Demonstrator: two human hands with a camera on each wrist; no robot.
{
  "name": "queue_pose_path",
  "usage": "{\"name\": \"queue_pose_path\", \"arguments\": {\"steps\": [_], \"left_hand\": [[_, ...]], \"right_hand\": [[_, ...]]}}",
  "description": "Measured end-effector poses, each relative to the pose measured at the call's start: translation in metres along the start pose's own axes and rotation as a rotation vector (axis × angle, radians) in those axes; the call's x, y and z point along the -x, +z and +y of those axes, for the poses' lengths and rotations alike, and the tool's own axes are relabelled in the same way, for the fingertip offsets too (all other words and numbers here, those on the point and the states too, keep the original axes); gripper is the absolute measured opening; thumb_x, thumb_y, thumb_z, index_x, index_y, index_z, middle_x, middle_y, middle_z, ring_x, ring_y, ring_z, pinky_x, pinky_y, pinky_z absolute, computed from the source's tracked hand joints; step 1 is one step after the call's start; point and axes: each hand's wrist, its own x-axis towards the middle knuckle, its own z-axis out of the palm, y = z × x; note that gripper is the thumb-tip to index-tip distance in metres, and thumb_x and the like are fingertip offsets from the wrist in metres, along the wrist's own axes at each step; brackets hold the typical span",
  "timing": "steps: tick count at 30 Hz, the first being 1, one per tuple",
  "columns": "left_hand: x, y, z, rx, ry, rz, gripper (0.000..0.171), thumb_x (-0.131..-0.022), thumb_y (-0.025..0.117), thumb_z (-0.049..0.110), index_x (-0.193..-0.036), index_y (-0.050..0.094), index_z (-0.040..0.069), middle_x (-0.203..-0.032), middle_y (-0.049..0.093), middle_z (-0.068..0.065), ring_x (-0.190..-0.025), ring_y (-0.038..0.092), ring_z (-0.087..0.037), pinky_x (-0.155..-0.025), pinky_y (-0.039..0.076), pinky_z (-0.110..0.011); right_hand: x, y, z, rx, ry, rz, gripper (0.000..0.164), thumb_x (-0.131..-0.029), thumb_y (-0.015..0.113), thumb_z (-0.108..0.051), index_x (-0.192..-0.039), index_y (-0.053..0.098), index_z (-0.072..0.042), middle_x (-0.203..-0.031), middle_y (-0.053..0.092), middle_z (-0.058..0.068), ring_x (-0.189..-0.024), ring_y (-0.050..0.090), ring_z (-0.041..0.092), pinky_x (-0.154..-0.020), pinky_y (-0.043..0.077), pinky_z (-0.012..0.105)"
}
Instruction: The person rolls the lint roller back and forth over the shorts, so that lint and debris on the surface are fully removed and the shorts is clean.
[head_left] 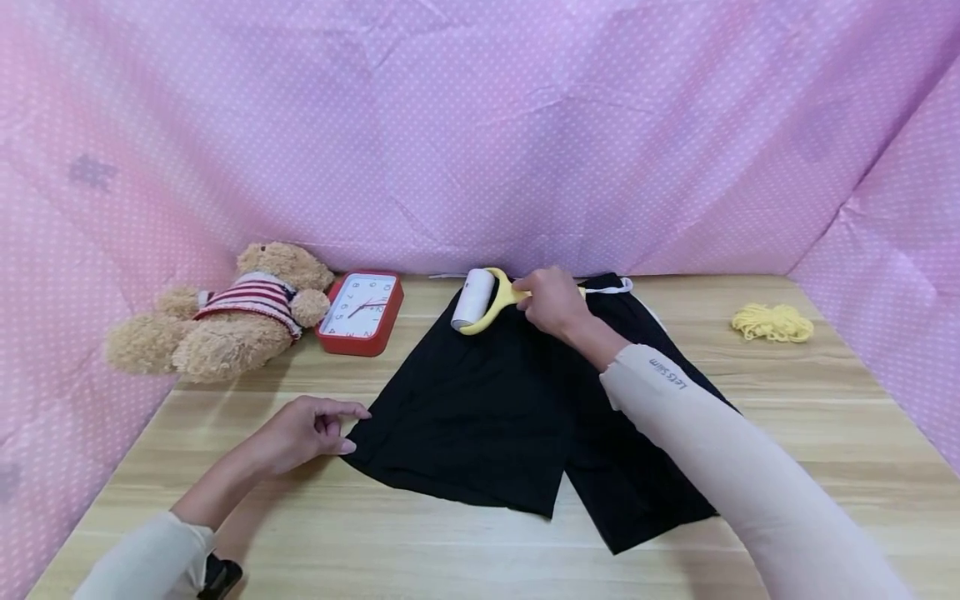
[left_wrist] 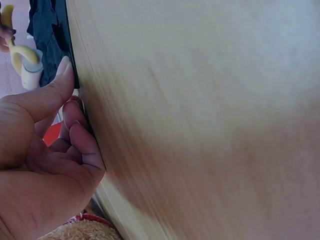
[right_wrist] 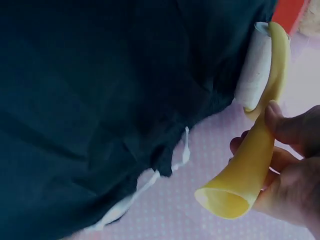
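Observation:
Black shorts (head_left: 480,417) lie spread on the table, waistband at the back and leg openings toward me. My right hand (head_left: 553,302) grips the yellow handle of a lint roller (head_left: 495,304). In the right wrist view, the fingers and thumb wrap that handle, and the white roll rests at the waistband's edge. My left hand (head_left: 300,433) is at the left hem corner of the shorts, thumb and index fingertips apart and touching the cloth. In the left wrist view, the thumb (left_wrist: 62,75) lies along the black fabric and the other fingers bend loosely.
A teddy bear (head_left: 247,312) in a striped shirt lies at the back left beside a red clock (head_left: 362,312). Yellow yarn (head_left: 772,322) sits at the back right. White drawstring (head_left: 611,287) sticks out of the waistband. Pink dotted cloth (head_left: 480,125) hangs behind the wooden table (head_left: 817,433).

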Motion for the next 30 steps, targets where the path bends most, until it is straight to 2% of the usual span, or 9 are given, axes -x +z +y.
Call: {"name": "queue_pose_path", "arguments": {"steps": [3,11,16,23,30], "left_hand": [[0.000,-0.001,0.001,-0.001,-0.005,0.001,0.038,-0.076,0.079,0.004,-0.112,0.069,0.004,-0.067,0.049,0.001,-0.061,0.045,-0.008,-0.055,0.039,-0.021],[-0.001,-0.001,0.002,0.013,-0.030,-0.004,0.039,-0.075,0.080,0.005,-0.112,0.069,0.004,-0.067,0.048,0.000,-0.061,0.044,-0.008,-0.055,0.038,-0.020],[-0.001,0.000,0.002,0.012,-0.036,-0.005,0.038,-0.076,0.079,0.004,-0.112,0.069,0.004,-0.068,0.049,0.000,-0.061,0.044,-0.009,-0.054,0.038,-0.021],[-0.002,-0.001,0.002,0.024,-0.024,-0.011,0.037,-0.076,0.078,0.002,-0.111,0.068,0.002,-0.068,0.050,-0.001,-0.061,0.044,-0.008,-0.054,0.038,-0.021],[-0.001,-0.001,0.002,0.032,-0.027,-0.015,0.037,-0.076,0.078,0.003,-0.112,0.068,0.002,-0.067,0.050,-0.001,-0.060,0.044,-0.008,-0.054,0.038,-0.020]], "right_hand": [[0.000,0.002,-0.002,0.009,0.032,-0.025,0.030,-0.075,0.072,-0.002,-0.105,0.074,-0.005,-0.101,0.071,0.015,-0.091,0.067,0.036,-0.077,0.051,0.046],[0.014,-0.008,0.012,0.040,0.010,-0.041,0.028,-0.075,0.073,-0.002,-0.103,0.075,-0.004,-0.095,0.071,0.018,-0.085,0.066,0.036,-0.075,0.050,0.049],[0.030,-0.024,0.028,0.067,0.002,-0.061,0.027,-0.076,0.073,-0.003,-0.103,0.075,-0.004,-0.091,0.071,0.018,-0.078,0.066,0.034,-0.069,0.050,0.049],[0.053,-0.052,0.054,0.041,0.058,-0.074,0.031,-0.073,0.073,0.002,-0.104,0.074,-0.001,-0.091,0.072,0.017,-0.066,0.059,0.026,-0.064,0.048,0.044],[0.070,-0.072,0.074,0.048,0.050,-0.065,0.029,-0.073,0.075,-0.001,-0.102,0.074,-0.001,-0.094,0.069,0.022,-0.079,0.063,0.034,-0.070,0.048,0.047]]}}
